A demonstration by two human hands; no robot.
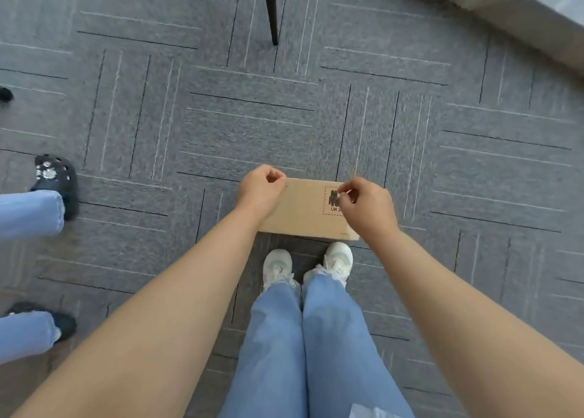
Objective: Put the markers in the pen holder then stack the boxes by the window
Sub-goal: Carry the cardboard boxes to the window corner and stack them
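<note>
Above the grey carpet floor (pixel 240 117), a flat cardboard box (pixel 303 210) is held level in front of the person, just ahead of their white sneakers (pixel 278 267). Each hand has its grip closed on the box: the left hand (pixel 260 188) curls over the far left corner, and the right hand (pixel 366 207) pinches the far right edge, its fingers partly covering a red-bordered printed label (pixel 331 201) with a dark symbol and the letters "UN". Both bare forearms reach down from the bottom corners of the view, over light blue jeans (pixel 303 338). At the left edge stand another person's dark shoes (pixel 58 182) and blue trouser cuffs. A thin dark furniture leg (pixel 271 10) stands on the floor far ahead, well apart from the box.
</note>
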